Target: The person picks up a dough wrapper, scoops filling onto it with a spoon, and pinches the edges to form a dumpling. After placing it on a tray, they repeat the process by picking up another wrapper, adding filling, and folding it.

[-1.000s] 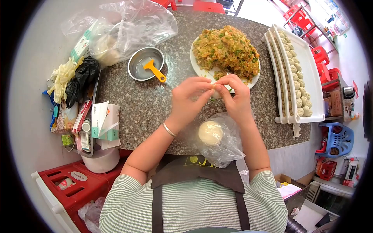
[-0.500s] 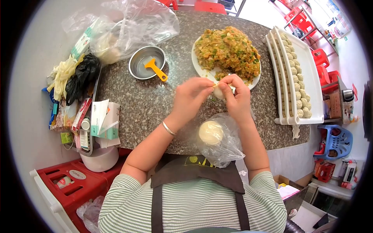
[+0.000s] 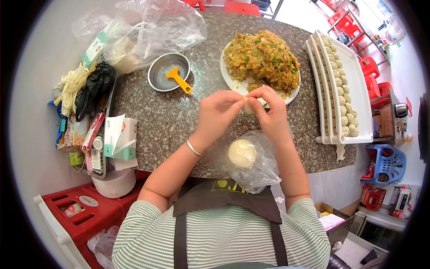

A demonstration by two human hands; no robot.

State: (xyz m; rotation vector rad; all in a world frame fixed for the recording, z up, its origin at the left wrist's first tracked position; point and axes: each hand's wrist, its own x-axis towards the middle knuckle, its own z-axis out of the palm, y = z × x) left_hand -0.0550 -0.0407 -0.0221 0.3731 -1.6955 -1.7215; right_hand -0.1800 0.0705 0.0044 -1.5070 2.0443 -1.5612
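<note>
My left hand [image 3: 219, 112] and my right hand [image 3: 270, 112] meet fingertip to fingertip, both pinching a small piece of pale dough [image 3: 247, 109], mostly hidden by the fingers. Just beyond them is a white plate [image 3: 230, 80] heaped with chopped orange-green filling [image 3: 264, 58]. Between my forearms a round ball of dough [image 3: 242, 153] sits on a clear plastic bag [image 3: 262, 167] at the table's near edge. A metal bowl [image 3: 156, 76] stands left of the plate, with a yellow-handled scraper [image 3: 180, 80] resting across its rim.
Stacked white trays [image 3: 366, 107] with rows of small dough pieces [image 3: 344, 96] stand at the right. At the left are a large plastic bag [image 3: 156, 27], a black bag [image 3: 95, 89], pale gloves [image 3: 71, 87] and a tissue box [image 3: 122, 139]. The stone tabletop [image 3: 179, 123] lies beneath my hands.
Both hands have shifted slightly left together. My fingertips are now closer together over the dough, and less of it shows between them.
</note>
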